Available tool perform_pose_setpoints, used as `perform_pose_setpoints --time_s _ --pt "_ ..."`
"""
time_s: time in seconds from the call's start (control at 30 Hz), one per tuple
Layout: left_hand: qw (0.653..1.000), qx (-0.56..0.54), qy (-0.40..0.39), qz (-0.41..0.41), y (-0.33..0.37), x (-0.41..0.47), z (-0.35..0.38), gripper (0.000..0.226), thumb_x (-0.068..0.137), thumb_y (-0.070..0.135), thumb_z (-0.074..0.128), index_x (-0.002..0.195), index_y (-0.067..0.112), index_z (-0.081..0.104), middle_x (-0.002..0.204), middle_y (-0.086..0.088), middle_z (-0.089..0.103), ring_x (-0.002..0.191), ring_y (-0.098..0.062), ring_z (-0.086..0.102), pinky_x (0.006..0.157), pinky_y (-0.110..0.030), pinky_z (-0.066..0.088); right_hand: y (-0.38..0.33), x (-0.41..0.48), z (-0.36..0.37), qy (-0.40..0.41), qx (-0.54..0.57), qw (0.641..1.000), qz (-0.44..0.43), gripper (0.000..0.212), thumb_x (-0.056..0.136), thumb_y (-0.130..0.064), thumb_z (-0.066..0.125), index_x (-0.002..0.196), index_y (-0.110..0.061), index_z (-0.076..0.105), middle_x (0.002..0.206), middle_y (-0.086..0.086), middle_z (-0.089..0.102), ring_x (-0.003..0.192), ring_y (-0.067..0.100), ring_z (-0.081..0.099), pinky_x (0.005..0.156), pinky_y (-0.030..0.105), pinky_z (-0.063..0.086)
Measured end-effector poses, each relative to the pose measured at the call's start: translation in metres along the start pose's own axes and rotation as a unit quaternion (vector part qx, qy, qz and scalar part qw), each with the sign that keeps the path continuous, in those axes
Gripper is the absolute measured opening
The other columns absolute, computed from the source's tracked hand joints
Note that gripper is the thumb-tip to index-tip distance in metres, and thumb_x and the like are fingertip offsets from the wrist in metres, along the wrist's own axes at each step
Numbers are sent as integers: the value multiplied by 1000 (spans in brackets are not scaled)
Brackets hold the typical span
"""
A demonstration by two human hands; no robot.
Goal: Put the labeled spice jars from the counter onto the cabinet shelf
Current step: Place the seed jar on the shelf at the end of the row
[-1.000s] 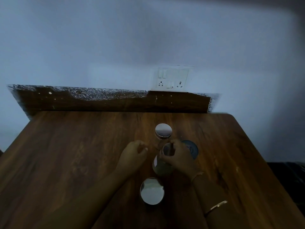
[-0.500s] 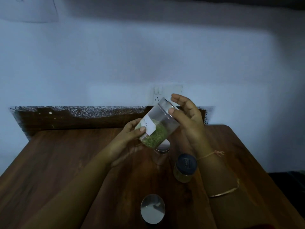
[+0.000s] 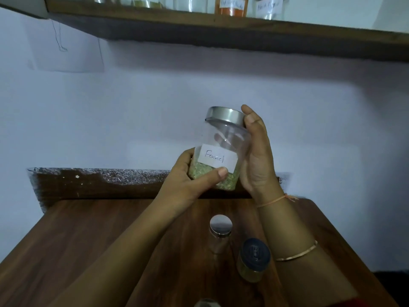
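Note:
I hold a clear jar labeled "Fennel" [image 3: 223, 138] with a silver lid and green seeds in its bottom, nearly upright above the wooden counter [image 3: 88, 251]. My left hand [image 3: 190, 180] grips its base, thumb across the front. My right hand [image 3: 256, 151] presses along its right side, fingertips at the lid. On the counter below stand a clear jar with a silver lid [image 3: 220, 231] and a short jar with a dark lid [image 3: 253, 260]. The wooden shelf [image 3: 221, 29] runs across the top with several jars on it, among them an orange-filled one [image 3: 232, 5].
A third silver lid [image 3: 207, 303] peeks in at the bottom edge. A dark splashback strip [image 3: 99, 185] runs along the wall behind the counter. The white wall fills the space between counter and shelf.
The fennel jar has risen from the counter and turned from tilted to nearly upright, label facing me. My view has tilted up, bringing the shelf into sight.

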State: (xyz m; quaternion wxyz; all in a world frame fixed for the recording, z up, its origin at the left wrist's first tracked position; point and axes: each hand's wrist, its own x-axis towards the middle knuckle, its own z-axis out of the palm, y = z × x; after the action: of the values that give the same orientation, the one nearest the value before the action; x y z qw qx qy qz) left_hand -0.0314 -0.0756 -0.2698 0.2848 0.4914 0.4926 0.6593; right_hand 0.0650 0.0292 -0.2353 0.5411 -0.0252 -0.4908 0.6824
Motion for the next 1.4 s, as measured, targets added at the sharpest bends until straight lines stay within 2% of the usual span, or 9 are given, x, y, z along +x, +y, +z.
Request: perform_pose_setpoints --time_s 0.1,0.23,0.43,0.6,0.8,1.0,1.1,1.2,1.4 --pt "997 13 50 55 12 -1 8 57 60 29 77 112 24 54 91 14 72 84 0 68 66 -12 52 -1 -1 13 4 -6 999 37 77 69 -56 63 130 -11 49 131 17 57 110 30 63 91 50 51" --pt "985 71 110 110 25 -6 17 67 57 33 80 117 30 49 101 12 67 89 3 66 69 -11 51 0 -2 16 -39 17 997 66 69 77 -67 48 118 -15 64 120 15 64 110 32 62 92 51 51" --pt "961 166 169 140 35 -11 25 91 52 47 80 131 26 39 122 2 53 107 -9 58 88 -33 54 -3 -1 20 -58 45 994 78 60 80 -68 42 105 -21 69 107 15 69 99 31 65 99 50 47" --pt "949 206 179 158 40 -11 31 94 54 50 79 134 24 36 123 3 49 111 -10 53 89 -33 53 -6 2 21 -50 70 993 76 61 86 -67 37 111 -18 64 99 11 72 94 27 67 100 48 47" --pt "944 218 179 168 40 -9 33 94 56 52 81 134 25 36 121 6 46 106 0 49 82 -15 47 -12 2 22 -48 64 994 74 63 85 -68 39 116 -17 60 97 10 73 90 26 69 95 44 50" --pt "948 215 166 168 40 -8 34 97 51 55 76 134 25 36 122 5 49 109 -5 53 83 -20 50 -14 2 21 -39 50 995 80 64 83 -69 42 116 -18 61 99 12 73 92 28 68 98 48 48" --pt "959 190 135 164 42 -6 32 97 48 59 75 131 26 37 122 1 53 110 -13 57 87 -34 54 -17 1 21 -35 33 996 72 66 80 -69 45 119 -18 60 100 11 72 95 29 67 101 50 46" --pt "967 168 112 155 43 -2 27 93 47 60 74 127 30 38 121 1 57 107 -14 60 87 -36 54 -21 0 24 -12 0 998 54 71 76 -70 47 122 -18 61 102 10 72 96 29 69 95 49 50" --pt "981 122 66 136 46 6 20 68 53 50 78 110 38 43 96 20 66 86 7 64 65 -7 49 -30 -3 30 41 -77 996 21 60 76 -69 46 113 -25 64 97 5 75 85 22 74 66 32 58"
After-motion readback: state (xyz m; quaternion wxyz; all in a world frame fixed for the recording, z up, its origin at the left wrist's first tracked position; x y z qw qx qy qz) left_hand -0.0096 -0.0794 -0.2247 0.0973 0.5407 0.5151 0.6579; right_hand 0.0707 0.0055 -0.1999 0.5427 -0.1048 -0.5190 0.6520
